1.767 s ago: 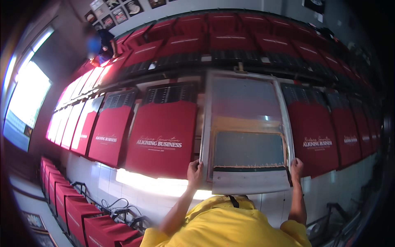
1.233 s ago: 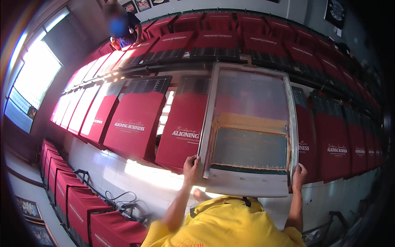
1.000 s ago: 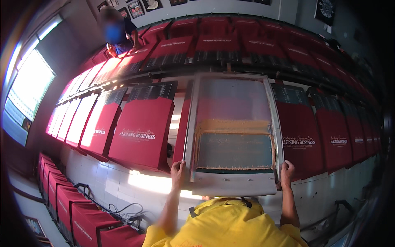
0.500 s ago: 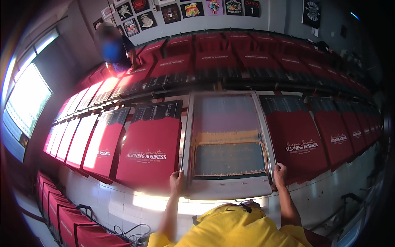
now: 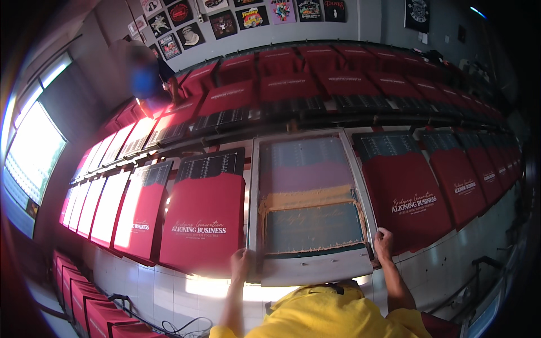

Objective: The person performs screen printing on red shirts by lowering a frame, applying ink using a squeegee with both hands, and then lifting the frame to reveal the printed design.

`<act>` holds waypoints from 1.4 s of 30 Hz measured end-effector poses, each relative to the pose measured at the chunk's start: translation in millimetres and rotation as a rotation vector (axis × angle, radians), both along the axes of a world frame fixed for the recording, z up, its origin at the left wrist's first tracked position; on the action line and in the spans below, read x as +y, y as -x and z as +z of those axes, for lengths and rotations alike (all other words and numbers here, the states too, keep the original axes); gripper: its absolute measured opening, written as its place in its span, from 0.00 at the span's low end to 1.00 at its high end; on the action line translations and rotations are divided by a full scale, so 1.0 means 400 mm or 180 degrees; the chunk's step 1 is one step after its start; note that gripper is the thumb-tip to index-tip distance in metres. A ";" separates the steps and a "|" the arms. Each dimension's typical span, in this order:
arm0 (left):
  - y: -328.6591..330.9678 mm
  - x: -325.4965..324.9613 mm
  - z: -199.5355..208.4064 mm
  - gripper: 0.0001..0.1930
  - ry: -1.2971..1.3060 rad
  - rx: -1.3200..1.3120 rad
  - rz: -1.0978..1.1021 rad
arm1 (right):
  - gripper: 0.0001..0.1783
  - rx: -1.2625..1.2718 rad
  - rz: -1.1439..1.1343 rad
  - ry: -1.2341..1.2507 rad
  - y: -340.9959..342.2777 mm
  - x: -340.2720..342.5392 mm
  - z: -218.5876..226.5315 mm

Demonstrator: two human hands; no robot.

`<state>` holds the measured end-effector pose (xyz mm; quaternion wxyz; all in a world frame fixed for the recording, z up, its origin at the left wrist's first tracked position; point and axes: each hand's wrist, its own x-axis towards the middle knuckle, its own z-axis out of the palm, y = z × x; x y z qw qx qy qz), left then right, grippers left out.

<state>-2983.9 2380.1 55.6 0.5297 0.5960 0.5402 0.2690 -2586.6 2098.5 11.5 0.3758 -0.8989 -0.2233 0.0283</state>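
Note:
A screen printing frame [image 5: 315, 271] lies in front of me, its pale rim around a translucent mesh [image 5: 313, 231]. Tan tape and orange-brown ink residue border the mesh's near panel. Through the far part, a red shirt's edge and a dark board show faintly. My left hand [image 5: 239, 265] is closed on the near left side of the frame. On the near right side, my right hand [image 5: 384, 245] grips the rim with curled fingers. Printed red shirts on dark boards flank it, one to the left [image 5: 203, 217] and one to the right [image 5: 411, 194].
Further rows of red shirts on boards [image 5: 290, 87] stretch across the room behind a dark rail [image 5: 282, 125]. Another person [image 5: 145, 81] stands at the far left. More red shirts [image 5: 93, 304] hang low at the left, near a cable [image 5: 186, 327] on the tiled floor.
The view has shifted slightly, so the frame and shirts sit lower. The red shirt's edge under the mesh shows more distinctly. Both hands keep their hold on the frame.

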 end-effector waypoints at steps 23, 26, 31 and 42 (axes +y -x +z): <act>0.087 -0.076 0.009 0.17 -0.2258 0.0529 -0.0373 | 0.24 -0.0895 0.1851 0.0288 0.195 -0.004 0.204; 0.093 -0.183 0.159 0.20 0.0659 0.0074 -0.1740 | 0.34 -0.1257 0.3267 0.0476 0.299 0.008 0.225; -0.002 -0.291 0.058 0.16 0.1163 0.0067 -0.3290 | 0.34 -0.1465 0.3615 0.0981 0.320 0.062 0.211; -0.129 -0.358 0.042 0.21 0.2207 -0.0388 -0.2174 | 0.12 -0.1824 0.3062 0.0707 0.284 0.156 0.255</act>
